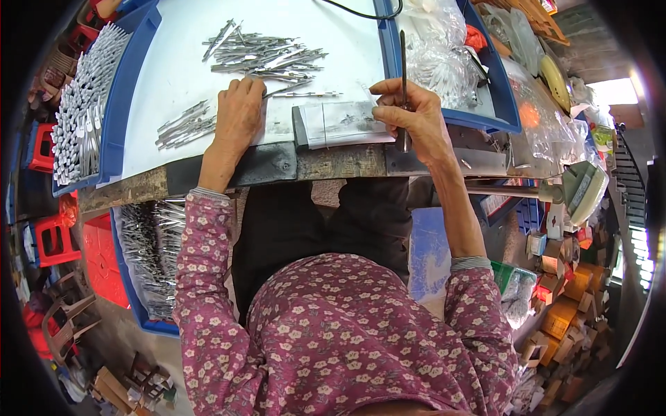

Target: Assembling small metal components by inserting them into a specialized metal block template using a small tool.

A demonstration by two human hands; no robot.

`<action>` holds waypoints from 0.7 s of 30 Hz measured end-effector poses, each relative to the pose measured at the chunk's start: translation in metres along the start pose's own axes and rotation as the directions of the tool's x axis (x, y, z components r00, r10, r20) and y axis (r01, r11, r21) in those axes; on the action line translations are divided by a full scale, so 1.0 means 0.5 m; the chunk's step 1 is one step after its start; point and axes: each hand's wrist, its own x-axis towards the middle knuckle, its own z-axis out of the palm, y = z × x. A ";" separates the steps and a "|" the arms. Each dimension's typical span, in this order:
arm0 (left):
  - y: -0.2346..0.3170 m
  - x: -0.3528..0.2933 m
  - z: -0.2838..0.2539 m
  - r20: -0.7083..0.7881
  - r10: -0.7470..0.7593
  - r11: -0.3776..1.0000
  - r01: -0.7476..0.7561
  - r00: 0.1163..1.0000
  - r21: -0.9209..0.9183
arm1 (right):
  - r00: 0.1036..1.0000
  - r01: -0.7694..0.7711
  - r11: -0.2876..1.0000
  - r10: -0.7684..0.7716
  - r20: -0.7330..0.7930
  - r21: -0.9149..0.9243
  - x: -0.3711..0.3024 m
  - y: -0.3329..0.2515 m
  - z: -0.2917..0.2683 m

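My left hand (241, 111) rests on the white tabletop with its fingers curled and closed. A slim grey metal piece (288, 87) runs out from its fingertips, the gripped end hidden. Just beyond lies a loose pile of slim metal pieces (267, 57), and a smaller group (186, 126) lies left of my wrist. My right hand (417, 119) is closed around a dark rod-shaped tool (404, 62), which points away from me. Its thumb and forefinger are near the corner of a small block topped with white paper (343, 122), at the table's front edge. Another metal piece (305, 94) lies between the hands.
A blue tray of white slender pieces (90, 104) stands at the left. On the right, a blue tray (485, 121) holds clear plastic bags. Below the table at left sits a blue bin of metal pieces (149, 256). A lamp head (586, 194) juts out at right.
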 end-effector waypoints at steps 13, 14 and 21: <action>0.016 -0.002 -0.035 -0.191 -0.085 0.996 0.087 0.978 0.000 | 0.988 0.110 0.983 -0.123 -0.089 -0.144 -0.024 -0.001 0.016; 0.032 0.001 -0.052 -0.275 -0.094 0.989 0.057 0.957 -0.139 | 0.979 0.145 0.965 -0.171 -0.107 -0.218 -0.029 -0.006 0.020; 0.126 -0.014 -0.112 -0.113 -0.205 0.620 0.039 0.972 -0.784 | 0.802 0.536 0.638 -0.588 0.100 -0.552 -0.055 -0.045 0.067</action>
